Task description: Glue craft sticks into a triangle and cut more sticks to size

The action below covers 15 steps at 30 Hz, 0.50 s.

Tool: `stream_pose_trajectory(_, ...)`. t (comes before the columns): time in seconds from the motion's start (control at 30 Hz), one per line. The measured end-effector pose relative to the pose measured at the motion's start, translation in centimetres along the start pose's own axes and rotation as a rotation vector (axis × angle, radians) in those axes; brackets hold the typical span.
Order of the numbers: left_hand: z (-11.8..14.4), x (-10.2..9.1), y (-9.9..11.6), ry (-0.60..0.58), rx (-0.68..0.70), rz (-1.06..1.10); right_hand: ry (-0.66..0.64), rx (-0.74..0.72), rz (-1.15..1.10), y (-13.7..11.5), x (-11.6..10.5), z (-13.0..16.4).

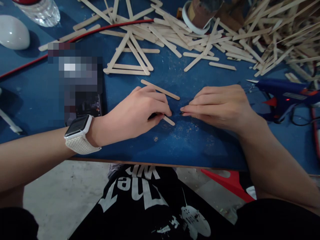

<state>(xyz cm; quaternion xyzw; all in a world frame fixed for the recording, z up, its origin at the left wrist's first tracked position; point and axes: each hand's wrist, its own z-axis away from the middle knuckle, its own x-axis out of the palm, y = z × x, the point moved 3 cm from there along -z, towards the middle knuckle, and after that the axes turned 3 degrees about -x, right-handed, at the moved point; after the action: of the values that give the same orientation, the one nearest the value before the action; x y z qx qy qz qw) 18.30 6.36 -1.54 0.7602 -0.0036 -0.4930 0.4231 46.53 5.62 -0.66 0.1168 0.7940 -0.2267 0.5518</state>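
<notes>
My left hand, with a watch on its wrist, is closed over a wooden craft stick. Only the stick's rounded right end shows past the thumb. Just behind these fingers a second craft stick lies slanted on the blue tabletop. To the right, my right hand is closed in a pinch, its fingertips a short way from the left hand. A tiny dark tip peeks out at the pinch, too small to name.
Behind the hands lies a triangular frame of sticks, and a heap of craft sticks fills the back right. A blue glue gun rests at the right. A phone, red cable and white rounded object occupy the left.
</notes>
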Motion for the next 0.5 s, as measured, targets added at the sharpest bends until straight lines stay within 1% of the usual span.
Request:
stream_pose_trajectory(0.2, 0.0, 0.1, 0.1, 0.001, -0.003, -0.006, 0.022, -0.059, 0.009, -0.5, -0.2, -0.6)
stream_pose_trajectory(0.37, -0.1, 0.1, 0.3, 0.027, 0.027, 0.005, -0.011, 0.000, 0.033, -0.7, 0.3, -0.7)
stream_pose_trajectory(0.5, -0.1, 0.1, 0.3, 0.007, 0.020, -0.020, -0.012, -0.022, 0.070, -0.7, 1.0, -0.4)
